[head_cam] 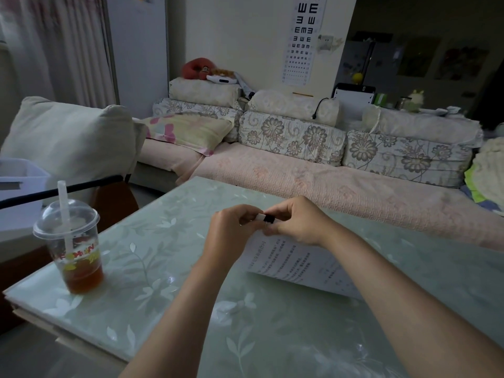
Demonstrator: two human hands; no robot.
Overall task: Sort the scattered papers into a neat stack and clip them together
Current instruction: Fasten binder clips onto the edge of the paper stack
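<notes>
A stack of printed papers (294,266) is held tilted above the green glass table (152,257), its lower edge resting near the tabletop. My left hand (231,233) pinches the stack's top edge. My right hand (297,222) grips a small black binder clip (269,219) sitting on that same top edge, right beside my left fingers. My forearms cover part of the sheets. I cannot tell whether the clip's jaws are around the paper.
A plastic cup of brown tea (73,246) with a domed lid and straw stands near the table's left edge. A pink-covered sofa (327,184) with floral cushions runs behind the table. A white box (19,181) sits at far left.
</notes>
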